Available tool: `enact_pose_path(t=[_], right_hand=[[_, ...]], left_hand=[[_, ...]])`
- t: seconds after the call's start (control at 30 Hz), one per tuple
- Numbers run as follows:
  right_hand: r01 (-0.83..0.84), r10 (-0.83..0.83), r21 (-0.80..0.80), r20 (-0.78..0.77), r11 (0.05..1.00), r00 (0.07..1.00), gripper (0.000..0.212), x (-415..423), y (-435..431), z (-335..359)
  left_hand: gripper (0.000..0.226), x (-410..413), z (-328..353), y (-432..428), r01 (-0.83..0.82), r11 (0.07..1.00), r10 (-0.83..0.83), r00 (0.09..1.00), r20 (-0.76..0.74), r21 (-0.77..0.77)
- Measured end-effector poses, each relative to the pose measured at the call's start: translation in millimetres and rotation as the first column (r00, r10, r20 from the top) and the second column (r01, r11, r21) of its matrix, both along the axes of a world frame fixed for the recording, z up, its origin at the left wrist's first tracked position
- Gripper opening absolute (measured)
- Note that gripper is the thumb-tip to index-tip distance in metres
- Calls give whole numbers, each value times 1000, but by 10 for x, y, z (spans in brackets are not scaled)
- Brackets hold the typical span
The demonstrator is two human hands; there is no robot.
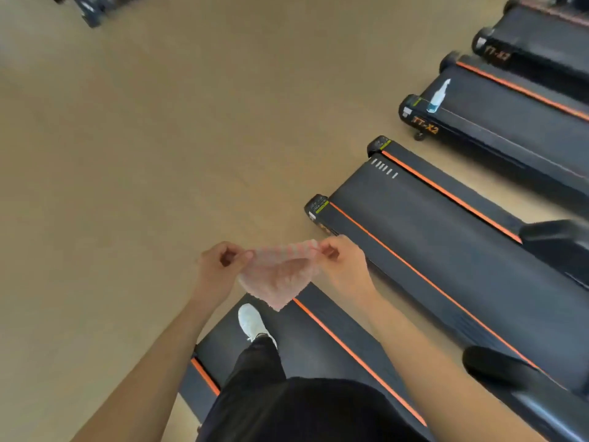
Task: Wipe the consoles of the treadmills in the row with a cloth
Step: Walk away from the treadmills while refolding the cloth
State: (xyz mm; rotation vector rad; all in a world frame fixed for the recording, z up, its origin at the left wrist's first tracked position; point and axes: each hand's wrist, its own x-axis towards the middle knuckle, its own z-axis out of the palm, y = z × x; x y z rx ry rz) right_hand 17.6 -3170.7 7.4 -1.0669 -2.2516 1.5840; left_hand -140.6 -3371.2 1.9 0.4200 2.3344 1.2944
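Floor (127,186) tan; treadmills (414,237) in row, bottle (439,95) on one; L hand (220,264) + R hand (343,266) grip pinching cloth (280,277).

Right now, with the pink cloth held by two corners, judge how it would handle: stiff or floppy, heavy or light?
Probably floppy: the cloth sags to a point between the left hand and right hand. Likely light: fingertip pinches alone hold it.

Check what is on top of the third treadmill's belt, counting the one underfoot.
A spray bottle sits near the rear end of the third treadmill. The belt's front is out of frame.
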Motion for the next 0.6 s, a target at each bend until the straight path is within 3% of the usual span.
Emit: enact_pose_path(t=[0.23,0.3,0.4,0.6], right_hand=[[-125,127,-32,59,992,990,15,-2036,-326,-287],[-123,127,-70,53,990,990,19,-2533,-398,-329],[-146,150,-94,41,985,988,26,-3241,-419,-434],[-164,164,-117,-13,979,986,15,-4599,-169,-652]], left_hand=[[14,-1646,-474,-696,-199,980,199,975,97,-9],[8,-2066,-444,-754,-207,978,206,973,102,-2],[21,-2732,-397,-755,-203,979,205,972,112,-27],[11,-4083,-601,-514,-230,973,230,967,106,-10]])
